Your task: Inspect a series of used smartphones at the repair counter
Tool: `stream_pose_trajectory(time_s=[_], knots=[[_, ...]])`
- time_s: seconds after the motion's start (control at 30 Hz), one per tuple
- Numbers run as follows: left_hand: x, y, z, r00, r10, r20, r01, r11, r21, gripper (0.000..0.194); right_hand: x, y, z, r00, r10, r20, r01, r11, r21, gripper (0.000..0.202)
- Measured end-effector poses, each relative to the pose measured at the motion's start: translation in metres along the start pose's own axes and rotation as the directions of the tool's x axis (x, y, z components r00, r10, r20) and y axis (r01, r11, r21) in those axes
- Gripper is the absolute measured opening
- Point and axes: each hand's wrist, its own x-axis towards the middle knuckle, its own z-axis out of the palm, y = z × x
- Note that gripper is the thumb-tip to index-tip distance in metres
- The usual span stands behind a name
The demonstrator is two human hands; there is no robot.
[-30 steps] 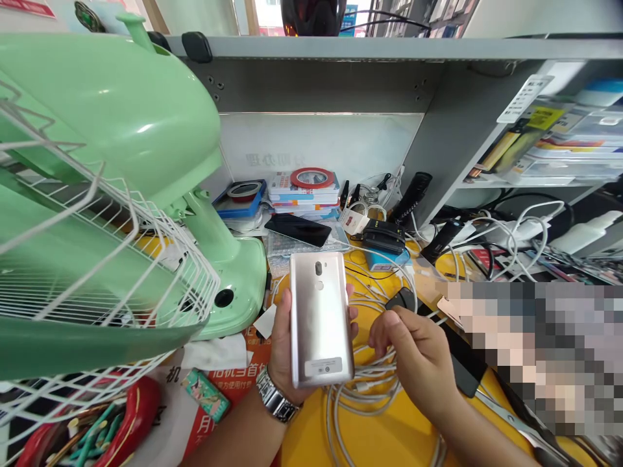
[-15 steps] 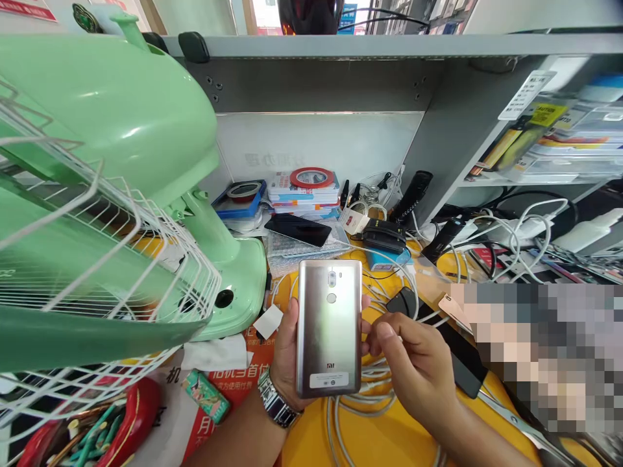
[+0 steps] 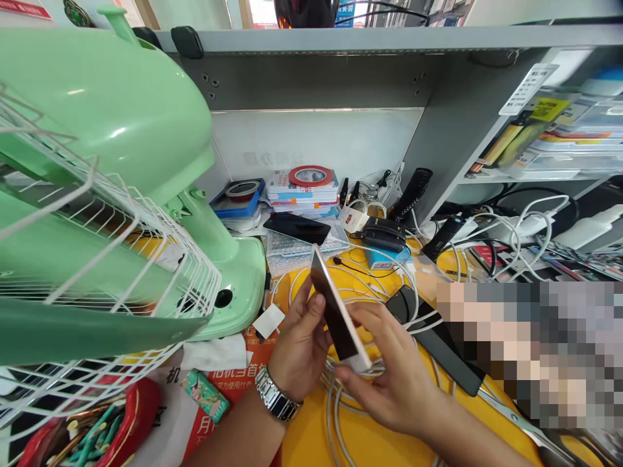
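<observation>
Tilted almost edge-on, a smartphone [image 3: 337,314] with a dark screen and pale frame is held above the yellow tabletop. My left hand [image 3: 299,340], wearing a metal watch [image 3: 276,394], grips its left side, the thumb against the screen edge. On the other side my right hand [image 3: 394,370] holds the lower end, with the thumb near the bottom corner and the fingers behind. The phone's back faces away from me. Coiled white cables [image 3: 341,408] lie beneath both hands.
A green fan [image 3: 121,130] with a white wire guard fills the left. Behind the hands another dark phone [image 3: 296,227] rests on stacked packages. Black boxes, scissors [image 3: 511,415] and tangled cables lie right. A green packet [image 3: 205,395] lies near the left forearm.
The phone has turned from showing its metallic back to nearly edge-on, its dark screen now visible. My right hand has moved in and taken hold of its lower end.
</observation>
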Motion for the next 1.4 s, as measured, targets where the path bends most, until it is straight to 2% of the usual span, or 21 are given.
stream_pose_trajectory(time_s=[0.07,0.17,0.23,0.33,0.43,0.63,0.8,0.9,1.0,1.07,1.27,1.4], knots=[[0.000,0.002,0.001,0.999,0.017,-0.036,-0.016,0.999,0.039,0.044,-0.001,0.002,0.001,0.985,0.148,-0.091,-0.141,0.987,0.075,0.052],[0.000,0.004,0.002,0.997,0.038,-0.071,-0.031,0.995,0.097,0.048,0.001,0.005,-0.001,0.919,0.360,-0.161,-0.323,0.922,0.213,0.048],[0.000,0.004,0.003,0.996,0.066,-0.054,-0.060,0.992,0.113,0.052,0.004,0.009,-0.002,0.885,0.450,-0.115,-0.403,0.867,0.292,0.046],[0.000,0.004,0.005,0.992,0.117,0.035,-0.120,0.989,0.083,0.055,0.005,0.014,-0.003,0.855,0.518,-0.026,-0.459,0.779,0.427,0.045],[-0.001,0.004,0.006,0.986,0.128,0.104,-0.134,0.990,0.053,0.057,0.005,0.017,-0.002,0.837,0.547,0.016,-0.476,0.712,0.516,0.045],[-0.002,0.006,0.005,0.981,0.143,0.130,-0.158,0.981,0.113,0.061,0.005,0.016,-0.001,0.826,0.561,0.050,-0.476,0.647,0.596,0.044],[0.001,0.006,0.001,0.968,0.222,0.116,-0.247,0.924,0.291,0.062,0.005,0.018,0.001,0.837,0.547,0.012,-0.457,0.687,0.565,0.043],[-0.001,0.005,-0.002,0.932,0.354,0.081,-0.340,0.775,0.532,0.056,0.006,0.021,0.004,0.841,0.541,0.011,-0.473,0.725,0.500,0.036],[-0.005,0.004,-0.004,0.861,0.463,0.213,-0.470,0.560,0.682,0.029,0.007,0.023,0.005,0.837,0.545,0.050,-0.501,0.727,0.469,0.028],[-0.009,0.003,-0.005,0.831,0.485,0.271,-0.518,0.499,0.695,0.019,0.008,0.024,0.006,0.845,0.530,0.062,-0.492,0.727,0.479,0.027],[-0.013,-0.002,-0.007,0.837,0.507,0.208,-0.503,0.561,0.657,0.035,0.008,0.026,0.007,0.859,0.510,0.048,-0.467,0.742,0.480,0.028],[-0.012,-0.002,-0.008,0.832,0.501,0.237,-0.504,0.507,0.699,0.034,0.009,0.025,0.006,0.856,0.516,0.042,-0.474,0.748,0.464,0.028]])
